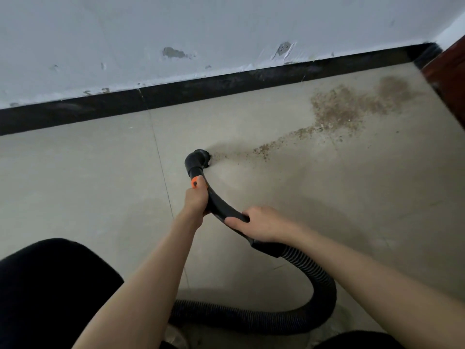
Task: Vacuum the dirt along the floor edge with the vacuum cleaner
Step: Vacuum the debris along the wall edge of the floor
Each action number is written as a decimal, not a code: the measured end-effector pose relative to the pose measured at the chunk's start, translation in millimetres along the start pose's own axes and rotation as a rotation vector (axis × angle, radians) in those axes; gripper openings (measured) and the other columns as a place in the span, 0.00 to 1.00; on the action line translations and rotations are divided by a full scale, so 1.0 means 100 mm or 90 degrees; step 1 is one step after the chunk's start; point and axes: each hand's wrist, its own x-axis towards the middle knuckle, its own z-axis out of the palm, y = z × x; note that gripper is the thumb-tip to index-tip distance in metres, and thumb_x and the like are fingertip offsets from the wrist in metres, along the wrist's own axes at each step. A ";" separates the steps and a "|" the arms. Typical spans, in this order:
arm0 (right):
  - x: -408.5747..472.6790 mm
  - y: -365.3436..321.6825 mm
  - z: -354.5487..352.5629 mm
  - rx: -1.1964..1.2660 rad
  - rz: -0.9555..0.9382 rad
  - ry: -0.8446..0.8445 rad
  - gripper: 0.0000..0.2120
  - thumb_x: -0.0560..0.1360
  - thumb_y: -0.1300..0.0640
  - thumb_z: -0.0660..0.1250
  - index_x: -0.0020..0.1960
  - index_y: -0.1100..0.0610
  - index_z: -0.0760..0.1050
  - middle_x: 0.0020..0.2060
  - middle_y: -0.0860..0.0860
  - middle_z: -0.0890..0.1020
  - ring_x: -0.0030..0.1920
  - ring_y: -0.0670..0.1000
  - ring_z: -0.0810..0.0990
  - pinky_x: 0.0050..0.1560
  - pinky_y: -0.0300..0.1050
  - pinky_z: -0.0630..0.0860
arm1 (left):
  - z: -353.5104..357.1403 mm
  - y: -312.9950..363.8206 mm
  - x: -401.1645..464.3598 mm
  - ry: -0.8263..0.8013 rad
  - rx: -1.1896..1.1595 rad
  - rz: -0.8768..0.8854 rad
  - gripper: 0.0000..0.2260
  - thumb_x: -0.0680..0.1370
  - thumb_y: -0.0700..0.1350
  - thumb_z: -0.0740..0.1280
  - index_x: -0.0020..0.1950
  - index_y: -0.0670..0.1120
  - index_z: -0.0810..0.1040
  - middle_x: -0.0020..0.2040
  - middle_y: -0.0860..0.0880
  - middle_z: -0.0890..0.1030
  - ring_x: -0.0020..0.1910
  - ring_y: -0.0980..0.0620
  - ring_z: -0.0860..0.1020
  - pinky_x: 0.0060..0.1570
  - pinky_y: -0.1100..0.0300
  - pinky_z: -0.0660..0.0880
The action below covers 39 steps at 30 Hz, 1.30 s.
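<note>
Black plastic vacuum wand [221, 205], one, curved, ends in one angled nozzle [197, 159] whose mouth rests on the floor [75, 172] at the near tip of the dirt [337, 107]. One orange button or collar [194, 183] sits on the wand just below the nozzle joint. Two hands on the wand: left hand [195, 200] grips the upper part right behind the orange piece, fingers curled round the tube; right hand [259, 224] grips lower down, fingers wrapped over the top, thumb along the near side, just ahead of the cuff where the ribbed hose [319, 280] begins. One hose, black, corrugated, loops down from the cuff, bends back left across the floor and passes under the left forearm. Dirt: one thin brown trail of granules running from the nozzle up and to the right, widening into one large scattered patch near the skirting, with a second, finer smear beside it toward the corner. One black skirting board [100, 107] runs along the foot of the wall [125, 34], which is pale, with at least two chipped spots of bare plaster. One tile seam [161, 162] crosses the floor left of the nozzle. Dark red-brown wood edge [445, 71] at far right. Dark clothed knee [50, 285] at lower left.
</note>
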 end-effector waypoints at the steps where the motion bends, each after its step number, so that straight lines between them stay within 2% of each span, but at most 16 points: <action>1: 0.00 -0.02 -0.02 0.005 0.011 -0.015 0.27 0.78 0.33 0.54 0.39 0.56 0.72 0.32 0.50 0.76 0.37 0.54 0.77 0.37 0.47 0.71 | 0.00 0.02 0.00 -0.004 0.010 -0.006 0.19 0.82 0.52 0.53 0.61 0.38 0.68 0.48 0.43 0.75 0.49 0.44 0.75 0.38 0.54 0.75; 4: 0.02 -0.09 -0.06 0.009 0.047 -0.046 0.28 0.79 0.34 0.53 0.45 0.58 0.76 0.34 0.51 0.77 0.41 0.56 0.80 0.41 0.47 0.72 | -0.02 0.05 0.01 -0.012 0.036 -0.031 0.21 0.82 0.53 0.52 0.64 0.38 0.67 0.52 0.42 0.75 0.50 0.44 0.75 0.42 0.52 0.75; 8: 0.02 -0.24 -0.03 -0.045 0.045 -0.011 0.30 0.79 0.33 0.51 0.46 0.58 0.75 0.35 0.52 0.77 0.40 0.56 0.78 0.40 0.48 0.72 | -0.12 0.11 0.04 -0.019 0.039 -0.047 0.21 0.82 0.53 0.53 0.64 0.37 0.67 0.43 0.45 0.73 0.44 0.45 0.74 0.42 0.52 0.74; 12: 0.04 -0.28 0.03 -0.048 0.057 0.002 0.31 0.79 0.33 0.49 0.47 0.58 0.76 0.38 0.54 0.79 0.41 0.57 0.79 0.46 0.50 0.75 | -0.16 0.12 0.12 -0.029 0.063 -0.038 0.19 0.82 0.54 0.52 0.61 0.39 0.67 0.43 0.45 0.73 0.45 0.46 0.74 0.42 0.53 0.74; 16: 0.03 -0.19 0.14 -0.030 0.072 0.015 0.32 0.79 0.33 0.49 0.48 0.59 0.77 0.39 0.55 0.79 0.43 0.59 0.80 0.46 0.52 0.75 | -0.07 0.05 0.16 -0.040 0.105 -0.033 0.19 0.81 0.54 0.52 0.58 0.39 0.67 0.43 0.45 0.73 0.41 0.48 0.74 0.35 0.57 0.73; 18: 0.01 -0.13 0.17 -0.020 0.075 0.019 0.32 0.79 0.33 0.49 0.49 0.59 0.77 0.40 0.55 0.79 0.44 0.59 0.80 0.46 0.52 0.75 | -0.03 0.03 0.15 -0.039 0.121 -0.035 0.18 0.81 0.54 0.53 0.58 0.40 0.67 0.43 0.45 0.73 0.41 0.48 0.74 0.34 0.57 0.72; 20: -0.01 -0.08 0.18 -0.013 0.080 0.022 0.32 0.79 0.32 0.49 0.48 0.59 0.77 0.40 0.55 0.79 0.43 0.58 0.80 0.44 0.51 0.74 | 0.01 0.03 0.14 -0.038 0.138 -0.040 0.18 0.81 0.55 0.53 0.58 0.41 0.67 0.43 0.45 0.73 0.41 0.48 0.74 0.35 0.56 0.73; 24: -0.04 -0.01 0.20 0.018 0.097 0.030 0.33 0.78 0.31 0.48 0.46 0.58 0.76 0.37 0.53 0.78 0.40 0.56 0.79 0.40 0.49 0.73 | 0.12 0.04 0.15 -0.031 0.151 -0.040 0.17 0.80 0.55 0.54 0.56 0.41 0.68 0.43 0.45 0.73 0.42 0.47 0.74 0.45 0.53 0.75; 27: -0.04 0.07 0.20 0.023 0.105 0.039 0.32 0.78 0.31 0.48 0.45 0.57 0.75 0.37 0.53 0.78 0.40 0.56 0.79 0.41 0.49 0.74 | 0.21 0.05 0.16 -0.034 0.161 -0.027 0.16 0.80 0.54 0.54 0.53 0.41 0.69 0.41 0.46 0.73 0.39 0.48 0.74 0.42 0.54 0.74; 30: -0.04 0.16 0.18 0.030 0.111 0.053 0.32 0.78 0.30 0.48 0.48 0.57 0.76 0.40 0.54 0.79 0.43 0.58 0.79 0.44 0.50 0.75 | 0.30 0.05 0.18 -0.043 0.162 -0.022 0.17 0.80 0.54 0.54 0.56 0.40 0.69 0.41 0.46 0.72 0.38 0.49 0.73 0.37 0.57 0.73; 33: -0.05 0.26 0.14 0.040 0.123 0.064 0.33 0.77 0.30 0.48 0.50 0.58 0.77 0.45 0.57 0.81 0.47 0.59 0.80 0.47 0.51 0.76 | 0.43 0.07 0.18 -0.063 0.166 -0.013 0.18 0.81 0.54 0.54 0.57 0.40 0.69 0.41 0.46 0.73 0.39 0.50 0.73 0.37 0.57 0.74; 36: -0.07 0.40 0.10 0.056 0.140 0.076 0.32 0.77 0.30 0.49 0.48 0.57 0.77 0.44 0.56 0.81 0.46 0.59 0.80 0.46 0.49 0.76 | 0.60 0.10 0.18 -0.079 0.177 -0.011 0.19 0.80 0.54 0.54 0.58 0.39 0.71 0.41 0.46 0.72 0.39 0.49 0.73 0.36 0.57 0.74; 39: -0.09 0.55 0.06 0.063 0.150 0.090 0.30 0.77 0.30 0.49 0.45 0.54 0.74 0.42 0.54 0.80 0.45 0.58 0.80 0.43 0.48 0.73 | 0.77 0.12 0.17 -0.099 0.184 -0.028 0.22 0.79 0.55 0.55 0.63 0.38 0.70 0.44 0.45 0.73 0.42 0.48 0.74 0.40 0.55 0.75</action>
